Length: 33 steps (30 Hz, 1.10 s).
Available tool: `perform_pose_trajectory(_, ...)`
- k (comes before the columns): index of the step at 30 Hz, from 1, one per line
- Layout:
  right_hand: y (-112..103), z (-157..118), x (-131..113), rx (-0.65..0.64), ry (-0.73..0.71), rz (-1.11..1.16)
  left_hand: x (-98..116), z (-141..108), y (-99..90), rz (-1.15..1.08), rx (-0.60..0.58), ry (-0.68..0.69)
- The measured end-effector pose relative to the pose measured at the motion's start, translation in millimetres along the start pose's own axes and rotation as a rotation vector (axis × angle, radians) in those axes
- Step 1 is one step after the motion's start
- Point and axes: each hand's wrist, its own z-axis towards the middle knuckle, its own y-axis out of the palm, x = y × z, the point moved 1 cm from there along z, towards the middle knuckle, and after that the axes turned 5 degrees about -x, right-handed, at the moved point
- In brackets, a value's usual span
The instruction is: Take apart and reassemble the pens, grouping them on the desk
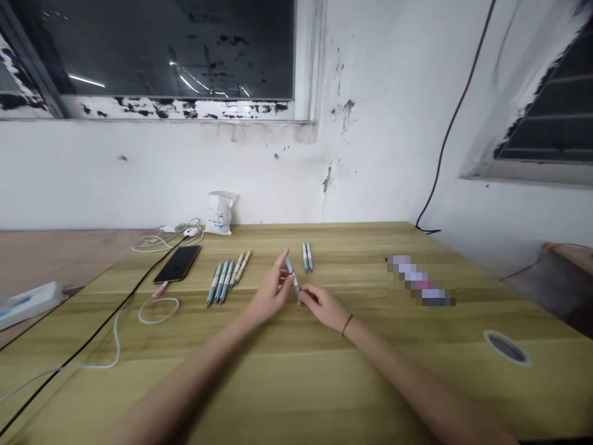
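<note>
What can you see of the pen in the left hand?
The pen is slim, whitish-blue above and bluer below, and looks like plastic. It slants over the table, its upper end to the left. The left hand grips it; the right hand is at its lower end. Blur hides finer details.

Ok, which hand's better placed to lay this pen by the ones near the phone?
Probably your left hand: it holds the pen and is nearer the grouped pens. Your right hand is farther off, at the pen's near end.
</note>
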Motion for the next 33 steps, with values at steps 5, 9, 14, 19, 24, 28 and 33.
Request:
perform_pose_trajectory(5,-14.6,-1.4,7.6,0.073,0.023,-0.002,-5.6,-4.3,-28.4,0.438,0.029,0.094)
perform_pose_trajectory(9,-22.6,-3.4,10.8,0.069,0.004,-0.030,-2.8,-3.8,-37.3,0.684,-0.007,0.179)
perform_pose_trajectory(14,-27.1,-4.5,13.6,0.077,0.015,-0.114,-11.0,-2.3,-39.5,0.812,0.077,0.160)
perform_pose_trajectory(19,-32.2,-4.4,14.5,0.027,0.038,-0.133,-22.0,-3.2,-37.3,0.808,-0.069,0.218)
perform_pose_trajectory(24,-38.1,-5.1,15.8,-0.063,0.085,-0.200,-18.2,-5.2,-36.2,0.824,-0.017,0.230)
perform_pose_trajectory(28,-39.8,-5.4,16.8,-0.035,0.089,-0.317,-15.1,-7.1,-34.9,0.815,-0.010,0.212)
perform_pose_trajectory(33,-42.7,-4.7,21.2,0.088,0.076,-0.509,-18.0,-8.6,-29.9,0.707,-0.095,0.075)
